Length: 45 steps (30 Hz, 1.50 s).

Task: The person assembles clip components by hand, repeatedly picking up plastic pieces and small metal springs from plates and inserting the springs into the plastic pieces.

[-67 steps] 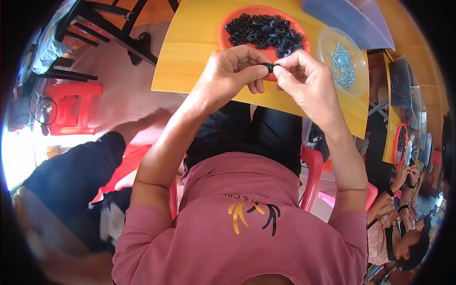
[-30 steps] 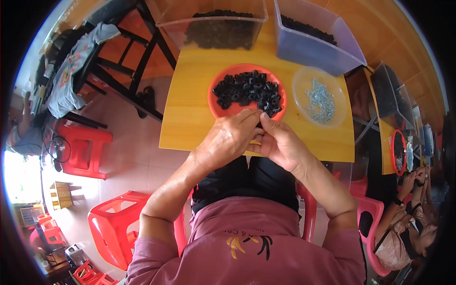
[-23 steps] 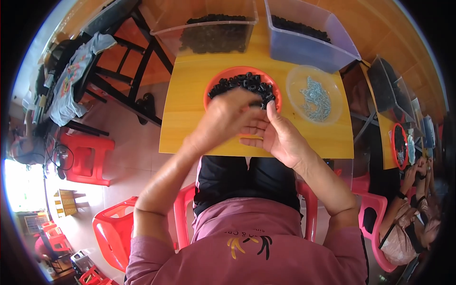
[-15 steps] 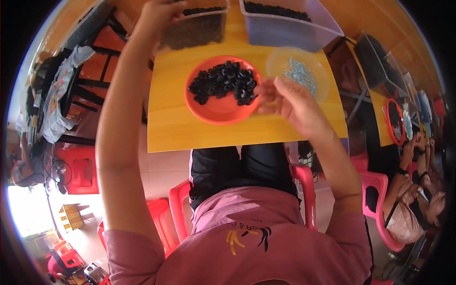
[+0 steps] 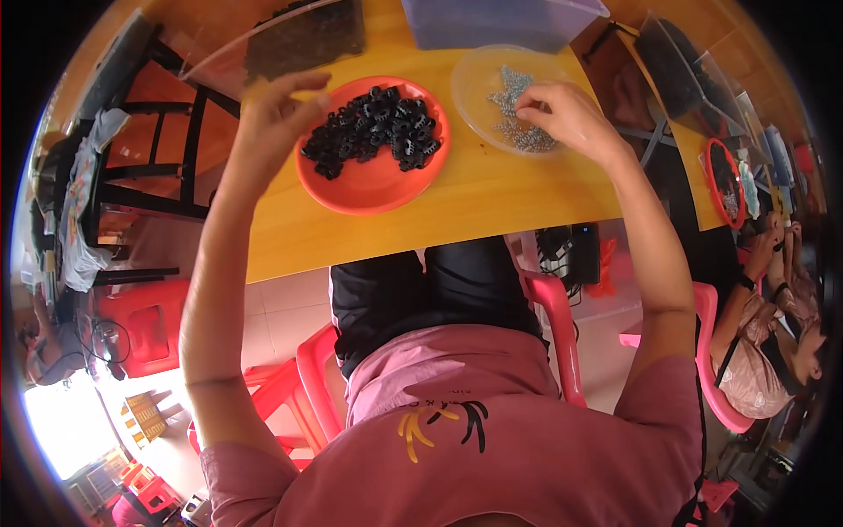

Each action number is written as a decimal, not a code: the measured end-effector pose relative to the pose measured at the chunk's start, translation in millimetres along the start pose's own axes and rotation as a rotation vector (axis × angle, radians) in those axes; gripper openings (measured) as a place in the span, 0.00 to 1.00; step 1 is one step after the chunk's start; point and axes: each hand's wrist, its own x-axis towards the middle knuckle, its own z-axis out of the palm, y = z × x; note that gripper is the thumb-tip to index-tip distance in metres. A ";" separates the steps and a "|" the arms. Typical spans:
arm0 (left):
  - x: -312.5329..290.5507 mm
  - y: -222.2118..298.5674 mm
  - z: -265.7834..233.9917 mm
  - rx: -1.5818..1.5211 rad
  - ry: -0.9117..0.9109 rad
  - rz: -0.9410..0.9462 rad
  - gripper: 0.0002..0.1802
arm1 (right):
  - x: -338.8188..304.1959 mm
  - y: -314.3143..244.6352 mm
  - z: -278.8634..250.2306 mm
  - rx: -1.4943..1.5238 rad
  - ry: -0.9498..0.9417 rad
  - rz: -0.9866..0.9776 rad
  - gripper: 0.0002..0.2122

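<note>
A red round plate on the yellow table holds a heap of small black ridged plastic parts. My left hand hovers by its left rim, thumb and forefinger apart with nothing visible between them. To the right lies a clear shallow dish with a scatter of small silvery metal pieces. Over these pieces is my right hand, its fingers curled and thumb and forefinger close together. Whatever its fingertips hold is too small to make out.
Behind the plate stands a clear bin of black parts, with a bluish translucent bin to its right. At a side table on the right, another person sits near a red plate. Dark metal frames stand at left.
My left hand has come back from the far left bin toward the plate. My right hand has moved from the plate's right rim to the clear dish. The view has shifted.
</note>
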 end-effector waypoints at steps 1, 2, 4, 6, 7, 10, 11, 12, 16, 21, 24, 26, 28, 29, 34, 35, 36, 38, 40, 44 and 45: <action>-10.0 -2.5 3.1 0.023 -0.051 -0.080 0.20 | 1.0 -5.5 0.8 -0.016 -0.013 -0.006 0.08; -21.2 -1.4 9.0 0.031 -0.056 -0.078 0.19 | 2.7 -9.2 1.9 -0.015 -0.018 -0.004 0.08; -34.0 -9.5 18.3 -0.004 -0.064 -0.076 0.19 | 5.7 -13.9 4.1 -0.037 -0.048 -0.046 0.07; -43.2 -9.2 24.4 -0.031 -0.094 -0.080 0.17 | 7.5 -17.9 5.9 -0.068 -0.070 -0.087 0.07; -46.7 -9.3 27.7 -0.033 -0.095 -0.082 0.17 | 7.9 -19.4 7.1 -0.099 -0.089 -0.131 0.07; -54.3 -9.9 36.0 -0.007 -0.106 -0.056 0.16 | 8.5 -24.4 13.2 -0.208 -0.104 -0.133 0.06; -56.3 -8.9 38.2 0.005 -0.107 -0.053 0.15 | 8.8 -23.8 15.6 -0.207 -0.105 -0.135 0.06; -57.4 -8.4 40.7 0.017 -0.109 -0.051 0.15 | 9.3 -22.7 18.4 -0.218 -0.102 -0.137 0.06; -59.6 -6.9 48.1 -0.066 -0.064 -0.039 0.15 | 8.0 -24.2 18.5 -0.241 -0.079 -0.134 0.06; -59.3 -12.2 44.4 -0.060 -0.078 -0.083 0.14 | 9.9 -13.1 9.7 0.275 -0.101 0.050 0.07; -57.7 -17.1 46.7 -0.050 -0.059 -0.076 0.14 | 8.2 -7.2 3.6 0.424 -0.111 0.089 0.08; -55.6 -17.4 50.1 -0.072 -0.082 -0.103 0.14 | 6.4 -3.5 4.6 0.655 -0.052 0.093 0.09; -53.0 -18.1 54.9 -0.094 -0.106 -0.129 0.15 | 3.8 -4.1 3.4 0.690 -0.042 0.100 0.09; -51.3 -19.4 58.2 -0.033 -0.099 -0.082 0.15 | 3.0 -2.2 0.7 0.723 -0.063 0.150 0.10; -41.6 -17.1 69.6 0.167 -0.053 0.070 0.15 | -0.4 -4.6 2.8 0.818 0.012 0.192 0.11; -39.8 -16.9 71.8 0.243 -0.026 0.153 0.15 | -0.6 -2.4 1.9 0.854 0.008 0.223 0.11; -38.6 -16.7 74.0 0.318 0.001 0.236 0.16 | -1.0 -1.3 0.9 0.889 0.004 0.255 0.10; -36.9 -16.5 79.1 0.395 0.023 0.274 0.16 | -1.3 -4.9 1.3 0.909 0.016 0.262 0.10; -35.6 -17.7 82.6 0.470 0.045 0.312 0.16 | -1.5 -8.0 1.4 0.929 0.029 0.271 0.10; -34.4 -16.2 86.5 0.558 0.054 0.327 0.15 | -4.5 -7.3 0.4 0.942 -0.004 0.269 0.11; -34.2 -15.5 86.9 0.582 0.041 0.312 0.14 | -5.0 -6.6 0.5 0.952 -0.018 0.273 0.11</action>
